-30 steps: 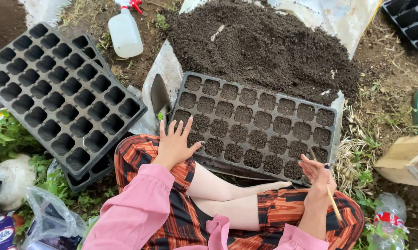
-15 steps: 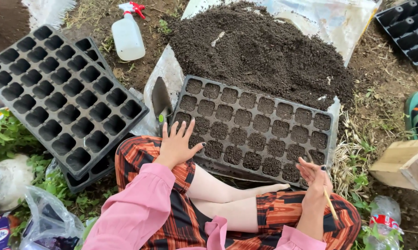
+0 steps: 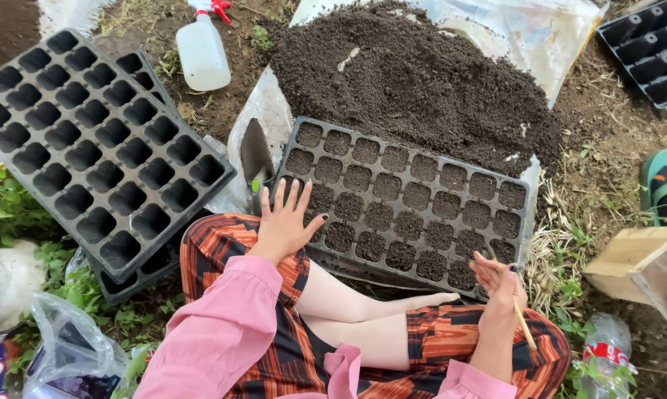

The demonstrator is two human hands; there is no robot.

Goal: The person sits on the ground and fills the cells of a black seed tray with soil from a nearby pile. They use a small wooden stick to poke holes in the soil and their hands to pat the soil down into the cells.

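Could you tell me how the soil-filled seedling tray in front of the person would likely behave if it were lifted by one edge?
The filled seedling tray looks like thin black plastic, so it would probably flex and sag. With every visible cell packed with soil, it is likely heavy for its size. The loose soil might spill if it tilts. The left hand rests on its near corner; the right hand holds a thin stick.

The scene is seen through a single camera worn on the head, directed steeply downward and slightly forward over the lap. The person's own knees are taken in at the near edge, a soil-filled seedling tray [image 3: 407, 203] is held close at the centre, and a soil heap [image 3: 414, 74] is reached at the far edge. No second view is provided, so nothing is shared
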